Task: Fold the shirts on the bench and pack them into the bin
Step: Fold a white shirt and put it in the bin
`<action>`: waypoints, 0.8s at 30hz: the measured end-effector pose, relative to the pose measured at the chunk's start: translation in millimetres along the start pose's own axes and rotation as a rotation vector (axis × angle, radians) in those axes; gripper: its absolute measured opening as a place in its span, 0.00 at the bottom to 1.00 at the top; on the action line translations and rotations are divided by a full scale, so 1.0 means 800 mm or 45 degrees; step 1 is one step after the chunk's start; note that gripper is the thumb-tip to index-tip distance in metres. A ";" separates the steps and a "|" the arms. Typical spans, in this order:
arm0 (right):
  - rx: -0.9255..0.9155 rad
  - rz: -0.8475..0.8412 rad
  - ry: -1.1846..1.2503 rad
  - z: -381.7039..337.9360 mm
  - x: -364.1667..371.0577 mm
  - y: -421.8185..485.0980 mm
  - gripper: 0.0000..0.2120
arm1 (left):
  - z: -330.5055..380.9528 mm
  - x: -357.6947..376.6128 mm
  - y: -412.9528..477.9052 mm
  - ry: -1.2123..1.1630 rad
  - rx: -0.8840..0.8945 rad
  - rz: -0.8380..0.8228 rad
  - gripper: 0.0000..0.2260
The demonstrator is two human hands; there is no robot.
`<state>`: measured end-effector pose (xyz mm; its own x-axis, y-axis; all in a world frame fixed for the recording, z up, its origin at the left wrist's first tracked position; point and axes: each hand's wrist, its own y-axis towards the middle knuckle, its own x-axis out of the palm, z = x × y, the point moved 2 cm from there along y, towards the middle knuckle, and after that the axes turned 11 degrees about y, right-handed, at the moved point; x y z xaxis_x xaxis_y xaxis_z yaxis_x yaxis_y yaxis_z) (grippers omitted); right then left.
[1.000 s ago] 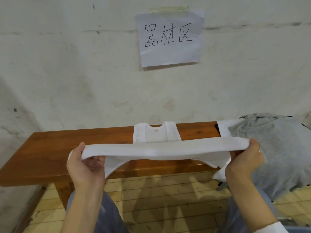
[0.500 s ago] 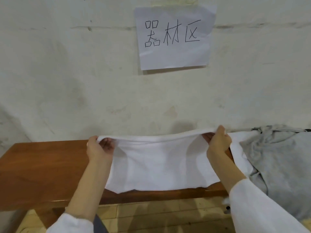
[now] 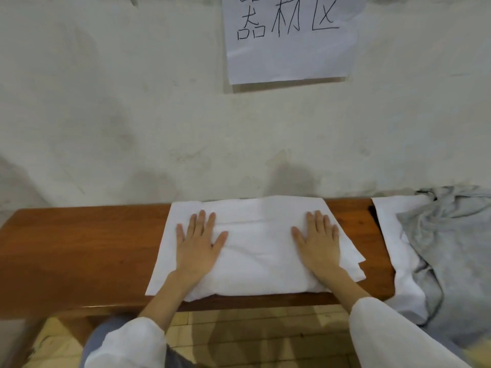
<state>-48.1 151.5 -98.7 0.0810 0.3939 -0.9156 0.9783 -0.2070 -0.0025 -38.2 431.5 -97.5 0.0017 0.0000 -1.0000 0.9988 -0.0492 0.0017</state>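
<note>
Left hand [image 3: 198,243] lies flat, palm down, fingers straight and slightly spread, gripping nothing. It presses on the left half of the folded white shirt [image 3: 260,251]. To its left the brown wooden tabletop [image 3: 79,256] runs bare to the frame's left edge, where its end is cut off.

The white shirt lies in the middle of the tabletop as a rough rectangle. Its far edge reaches the pale wall [image 3: 106,115] and its near edge is just short of the tabletop's front lip. It sits under both palms, and the cloth between them shows shallow creases. How many layers are folded beneath cannot be made out. At the right corner two or three stacked edges stick out.

Right hand [image 3: 320,241] rests the same way on the shirt's right half, fingers extended, thumb pointing inward, holding nothing. Both forearms come up from white sleeves [image 3: 130,343] at the bottom of the view.

Above, a paper sign [image 3: 287,49] with handwritten characters hangs on the wall, its top cut off by the frame.

Right of the shirt comes a strip of bare wood, then another white garment [image 3: 398,235] draped over the tabletop's end. A crumpled grey shirt [image 3: 451,248] lies on it, hiding most of it, and runs out of view at the right edge. The right end of the tabletop is hidden under these two. The bottom right corner is blurred.
</note>
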 end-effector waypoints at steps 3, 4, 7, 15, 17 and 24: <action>0.103 0.001 -0.017 0.011 -0.006 -0.024 0.35 | -0.009 0.002 -0.020 -0.043 -0.015 0.013 0.42; 0.143 -0.006 -0.013 0.016 -0.007 -0.028 0.36 | -0.012 0.001 -0.024 -0.089 -0.020 0.011 0.41; 0.229 -0.043 -0.036 0.015 -0.014 -0.041 0.35 | -0.011 -0.013 -0.044 -0.072 0.023 0.024 0.43; -0.003 -0.236 -0.105 -0.022 -0.002 -0.043 0.39 | 0.023 -0.002 -0.097 0.077 0.199 -0.193 0.44; 0.139 -0.237 -0.121 -0.027 -0.005 -0.038 0.41 | 0.018 -0.003 -0.097 0.055 0.163 -0.219 0.48; -0.465 -0.396 0.068 -0.151 0.019 0.003 0.24 | 0.047 -0.015 -0.072 0.042 0.290 -0.078 0.43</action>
<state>-21.7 265.0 -64.1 -0.2256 0.4349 -0.8718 0.9599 0.2520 -0.1227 -97.7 397.1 -85.7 -0.0530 0.0424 -0.9977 0.9601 -0.2725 -0.0626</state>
